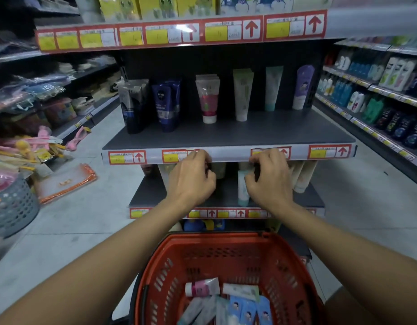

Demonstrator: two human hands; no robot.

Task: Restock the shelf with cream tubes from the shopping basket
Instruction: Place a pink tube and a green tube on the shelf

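Red plastic shopping basket (294, 273) at six o'clock holding loose cream tubes (202, 287), left hand (191, 178) curled at the lower shelf (306, 198), its grasp unclear, right hand (268, 179) pinching an upright pale teal tube (242, 191) at twelve o'clock

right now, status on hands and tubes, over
Left hand curled, contents hidden. Right hand holds pale green tube upright on lower shelf. More tubes left in red basket. Nothing blocking.
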